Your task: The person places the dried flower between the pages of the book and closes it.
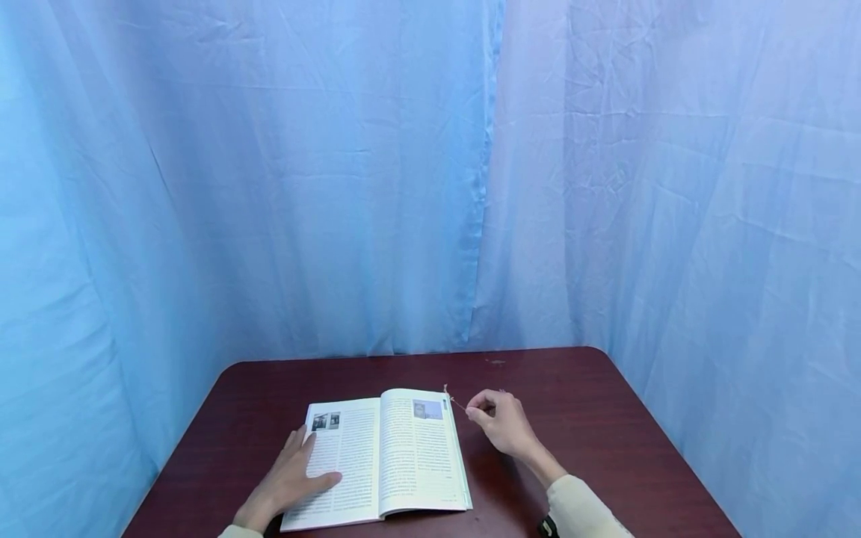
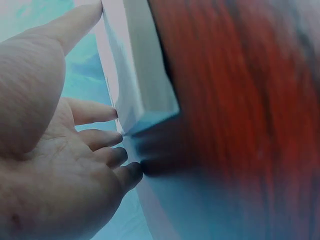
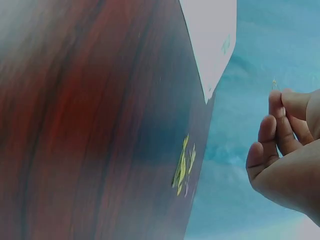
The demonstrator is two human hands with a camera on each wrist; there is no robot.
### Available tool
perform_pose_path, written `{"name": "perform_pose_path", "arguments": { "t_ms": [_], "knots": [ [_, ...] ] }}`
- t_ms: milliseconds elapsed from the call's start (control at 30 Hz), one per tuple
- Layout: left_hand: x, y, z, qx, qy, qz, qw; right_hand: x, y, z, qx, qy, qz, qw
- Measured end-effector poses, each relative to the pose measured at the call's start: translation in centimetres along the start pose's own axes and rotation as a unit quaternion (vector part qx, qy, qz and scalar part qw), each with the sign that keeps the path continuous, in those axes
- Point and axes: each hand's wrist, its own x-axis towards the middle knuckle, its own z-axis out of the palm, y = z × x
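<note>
An open book [image 1: 417, 456] lies on the table, with printed text and small photos on both pages. My left hand [image 1: 289, 474] rests at its left page, thumb spread over the text and fingers along the outer edge. In the left wrist view the fingertips [image 2: 119, 114] meet the side of the book [image 2: 150, 80]. Just off the book's upper right corner, my right hand [image 1: 504, 424] pinches a thin dried sprig [image 1: 454, 402] between thumb and forefinger. The sprig's tip points toward the page corner. In the right wrist view, little of the sprig [image 3: 274, 84] shows above the fingertips.
Several yellow-green dried sprigs [image 3: 182, 167] lie on the dark red wooden table [image 1: 592, 448] in the right wrist view. Light blue curtains [image 1: 377, 187] hang behind the table and on both sides. The table's far corners are rounded.
</note>
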Motion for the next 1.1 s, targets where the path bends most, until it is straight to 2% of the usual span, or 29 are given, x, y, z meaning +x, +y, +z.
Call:
{"name": "perform_pose_path", "arguments": {
  "t_ms": [167, 500, 667, 833, 967, 1100],
  "knots": [
    [-0.4, 0.9, 0.1, 0.005, -0.007, 0.025, 0.9997, -0.1, -0.5, 1.0, 0.018, -0.023, -0.014, 0.999],
    [-1.4, 3.6, 0.2, -0.009, -0.023, 0.105, 0.9942, 0.1, -1.5, 2.6, 0.034, -0.043, -0.035, 0.998],
    [-1.9, 4.7, 1.0, -0.008, -0.053, 0.156, 0.9862, 0.4, -1.7, 3.5, 0.037, -0.057, -0.053, 0.996],
    [-2.3, 5.6, 2.1, 0.007, -0.068, 0.205, 0.9764, 0.7, -2.0, 4.4, 0.031, -0.071, -0.056, 0.995],
    [-2.5, 5.9, 2.8, 0.022, -0.073, 0.219, 0.9727, 0.9, -2.3, 5.2, 0.028, -0.076, -0.061, 0.995],
    [-2.6, 6.2, 3.1, 0.036, -0.064, 0.229, 0.9708, 1.1, -2.8, 5.9, 0.014, -0.071, -0.066, 0.995]
  ]
}}
